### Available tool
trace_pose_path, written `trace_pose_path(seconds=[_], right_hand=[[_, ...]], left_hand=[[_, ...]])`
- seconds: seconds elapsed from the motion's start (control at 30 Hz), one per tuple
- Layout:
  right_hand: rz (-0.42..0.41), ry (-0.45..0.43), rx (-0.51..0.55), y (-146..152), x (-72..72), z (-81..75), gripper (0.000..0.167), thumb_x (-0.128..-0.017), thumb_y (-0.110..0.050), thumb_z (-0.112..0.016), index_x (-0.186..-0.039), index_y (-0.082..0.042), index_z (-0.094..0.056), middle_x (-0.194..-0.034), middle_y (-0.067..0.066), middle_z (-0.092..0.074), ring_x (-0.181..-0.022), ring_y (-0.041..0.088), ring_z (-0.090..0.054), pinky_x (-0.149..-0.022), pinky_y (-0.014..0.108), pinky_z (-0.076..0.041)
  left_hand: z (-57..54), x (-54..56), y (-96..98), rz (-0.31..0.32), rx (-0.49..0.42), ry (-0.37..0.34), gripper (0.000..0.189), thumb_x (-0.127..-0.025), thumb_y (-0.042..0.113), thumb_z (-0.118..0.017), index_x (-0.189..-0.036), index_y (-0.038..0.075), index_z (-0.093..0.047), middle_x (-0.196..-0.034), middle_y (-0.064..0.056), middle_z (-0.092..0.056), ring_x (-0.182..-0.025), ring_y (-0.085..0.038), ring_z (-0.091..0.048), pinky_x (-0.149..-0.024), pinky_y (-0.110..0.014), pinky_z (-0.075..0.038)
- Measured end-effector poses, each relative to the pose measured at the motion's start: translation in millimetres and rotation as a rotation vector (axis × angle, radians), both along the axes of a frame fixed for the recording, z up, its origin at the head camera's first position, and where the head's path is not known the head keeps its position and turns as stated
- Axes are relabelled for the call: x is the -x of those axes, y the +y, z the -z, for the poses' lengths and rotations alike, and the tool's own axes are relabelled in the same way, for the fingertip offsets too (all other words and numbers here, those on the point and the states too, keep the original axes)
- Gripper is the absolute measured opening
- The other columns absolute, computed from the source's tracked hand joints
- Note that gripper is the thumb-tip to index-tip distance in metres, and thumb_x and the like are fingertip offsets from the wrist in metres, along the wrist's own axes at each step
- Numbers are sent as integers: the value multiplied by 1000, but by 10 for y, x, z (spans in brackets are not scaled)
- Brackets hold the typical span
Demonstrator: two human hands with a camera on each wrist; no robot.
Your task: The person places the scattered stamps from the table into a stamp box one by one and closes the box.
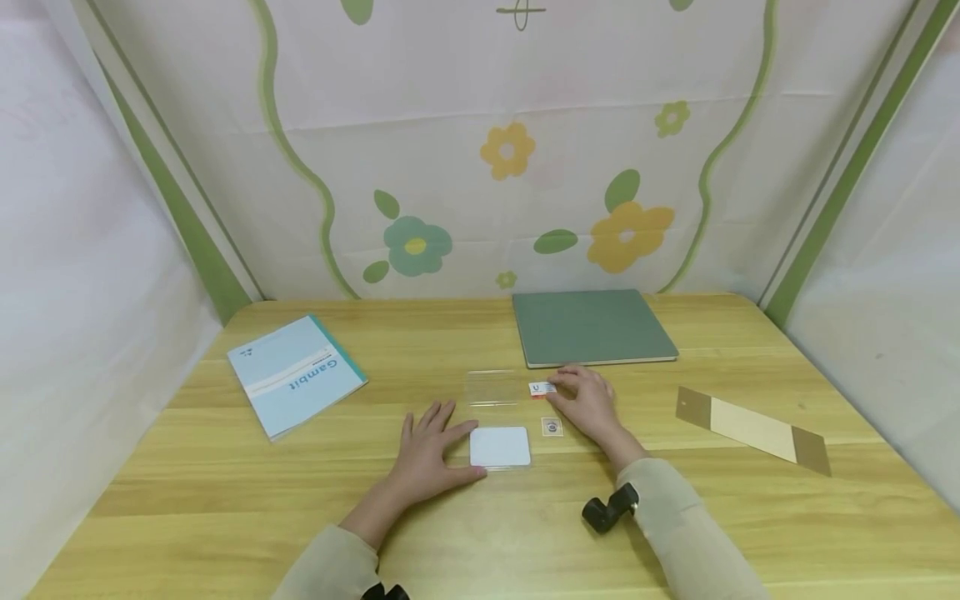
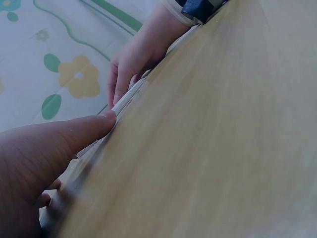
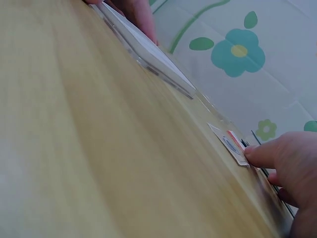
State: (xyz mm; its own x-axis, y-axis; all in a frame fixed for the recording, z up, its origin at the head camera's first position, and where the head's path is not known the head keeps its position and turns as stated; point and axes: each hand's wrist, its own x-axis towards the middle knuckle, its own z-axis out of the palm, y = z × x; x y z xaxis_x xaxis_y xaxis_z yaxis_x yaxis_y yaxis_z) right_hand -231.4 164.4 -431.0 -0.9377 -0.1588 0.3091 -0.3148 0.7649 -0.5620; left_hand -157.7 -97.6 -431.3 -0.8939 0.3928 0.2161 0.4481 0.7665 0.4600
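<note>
A stack of white cards [image 1: 500, 447] lies in a clear plastic case base on the table, its edge showing in the right wrist view. My left hand [image 1: 429, 457] rests beside it with fingers spread; the index finger touches its far left corner and the thumb [image 2: 101, 126] its near left edge. My right hand [image 1: 591, 406] pinches the right end of a small white card with a red strip [image 1: 542, 389] between thumb and index finger. A small square card with a round print [image 1: 552, 427] lies just nearer. Behind the stack sits a clear plastic lid [image 1: 491, 388].
A light blue notebook marked Gambit [image 1: 297, 377] lies at the left. A dark green hardcover notebook [image 1: 594, 327] is at the back right. A brown and cream strip [image 1: 752, 429] lies at the right. Floral cloth [image 1: 480, 192] hangs behind the wooden table [image 1: 225, 500].
</note>
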Motion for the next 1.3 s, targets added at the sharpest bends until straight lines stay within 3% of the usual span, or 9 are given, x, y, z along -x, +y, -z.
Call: trace_pose_path(seconds=[0.3, 0.93, 1.07, 1.2, 1.3], right_hand=[[-2, -7, -17, -25, -7, -13, 31, -76, -23, -66, -104, -8, -64, -113, 12, -51, -108, 32, -37, -90, 53, -13], [-3, 14, 27, -17, -43, -43, 21, -74, -15, -67, -92, -4, -64, -109, 14, -54, -107, 33, -40, -91, 51, -16], [-3, 7, 62, -18, -35, -51, 19, -73, -13, -67, -90, -4, -64, -100, 11, -58, -99, 29, -44, -87, 46, -25], [-18, -11, 130, -3, -14, -47, 17, -72, -9, -68, -87, -4, -64, -85, 7, -58, -81, 23, -50, -73, 37, -38], [-32, -51, 193, 11, 3, -38, 17, -73, -7, -67, -88, -3, -63, -77, 4, -57, -70, 18, -50, -62, 32, -41]], left_hand=[[1, -5, -12, -6, 0, -2, 66, -68, 60, -58, -121, 21, -52, -135, -14, -29, -125, -32, -16, -92, -58, 0], [-9, -13, 2, 2, 2, -19, 67, -69, 61, -56, -122, 21, -51, -136, -14, -27, -126, -31, -14, -92, -58, 1], [-3, -6, -1, -1, 8, -11, 67, -69, 61, -56, -122, 22, -51, -136, -14, -28, -126, -31, -15, -92, -58, 1], [6, 5, -5, -1, 9, -3, 66, -69, 61, -56, -122, 22, -51, -136, -14, -28, -125, -32, -15, -92, -58, 0], [8, 10, -9, -2, 9, -2, 66, -69, 61, -56, -122, 22, -51, -136, -14, -28, -125, -32, -15, -92, -58, 0]])
